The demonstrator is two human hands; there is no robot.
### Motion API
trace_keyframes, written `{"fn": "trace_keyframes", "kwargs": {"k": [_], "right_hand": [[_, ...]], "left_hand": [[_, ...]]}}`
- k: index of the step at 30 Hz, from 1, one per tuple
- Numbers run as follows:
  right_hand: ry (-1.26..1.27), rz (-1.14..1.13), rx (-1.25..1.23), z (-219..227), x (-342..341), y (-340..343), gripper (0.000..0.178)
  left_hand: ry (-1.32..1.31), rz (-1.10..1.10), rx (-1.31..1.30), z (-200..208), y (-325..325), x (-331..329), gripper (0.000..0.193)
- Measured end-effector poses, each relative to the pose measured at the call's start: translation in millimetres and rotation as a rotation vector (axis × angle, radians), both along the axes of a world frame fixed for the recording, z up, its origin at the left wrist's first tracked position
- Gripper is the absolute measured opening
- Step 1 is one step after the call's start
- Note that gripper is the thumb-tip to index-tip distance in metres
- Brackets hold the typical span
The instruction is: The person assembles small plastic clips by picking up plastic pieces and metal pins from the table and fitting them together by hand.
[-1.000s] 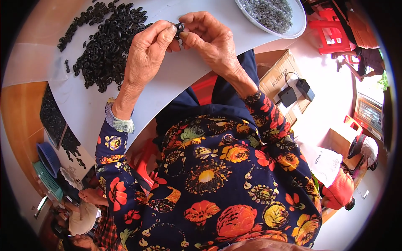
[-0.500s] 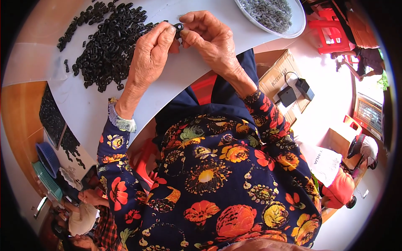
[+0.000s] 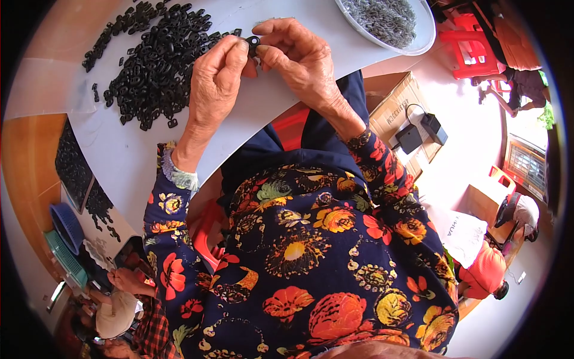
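Observation:
Between my two hands, above the pale tabletop (image 3: pixel 239 128), is a small black part with a round hole (image 3: pixel 253 41). My left hand (image 3: pixel 220 75) pinches its left side between thumb and fingertip. On the other side, my right hand (image 3: pixel 299 57) has its thumb and a finger pressed at the part's edge; whether it also grips something tiny there is too small to see. A large heap of similar black parts (image 3: pixel 152 78) lies left of my left hand. A round white tray (image 3: pixel 431 37) with many small clear or silvery pieces (image 3: pixel 382 23) stands right of my right hand.
A cardboard box (image 3: pixel 397 102) with black adapters (image 3: pixel 410 139) stands beside my right knee. Blue and green baskets (image 3: pixel 67 227) and more black parts (image 3: pixel 75 161) are at the left. Other people (image 3: pixel 119 314) sit lower left and at the right, near red stools (image 3: pixel 469 54).
My left forearm and wrist have shifted slightly right. The black part has moved a little left and down, and both hands keep nearly the same pinch.

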State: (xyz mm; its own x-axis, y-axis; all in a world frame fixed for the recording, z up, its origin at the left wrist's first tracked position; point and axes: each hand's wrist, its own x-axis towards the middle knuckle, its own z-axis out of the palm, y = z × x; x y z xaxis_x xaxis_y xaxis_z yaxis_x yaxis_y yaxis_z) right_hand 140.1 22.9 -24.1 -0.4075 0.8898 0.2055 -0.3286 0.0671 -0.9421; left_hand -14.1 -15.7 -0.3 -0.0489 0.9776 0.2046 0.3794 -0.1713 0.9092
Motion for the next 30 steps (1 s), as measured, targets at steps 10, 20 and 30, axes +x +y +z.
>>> {"fn": "trace_keyframes", "kwargs": {"k": [10, 20, 30], "right_hand": [[-0.139, 0.059, 0.019, 4, 2, -1, 0.028], [-0.352, 0.103, 0.202, -1, 7, 5, 0.038], [-0.369, -0.084, 0.475, 0, 2, 5, 0.03]], "left_hand": [[-0.124, 0.009, -0.102, -7, 2, -2, 0.023], [-0.128, 0.014, -0.043, -21, 1, -3, 0.023], [-0.043, 0.017, 0.046, -28, 2, 0, 0.023]]}}
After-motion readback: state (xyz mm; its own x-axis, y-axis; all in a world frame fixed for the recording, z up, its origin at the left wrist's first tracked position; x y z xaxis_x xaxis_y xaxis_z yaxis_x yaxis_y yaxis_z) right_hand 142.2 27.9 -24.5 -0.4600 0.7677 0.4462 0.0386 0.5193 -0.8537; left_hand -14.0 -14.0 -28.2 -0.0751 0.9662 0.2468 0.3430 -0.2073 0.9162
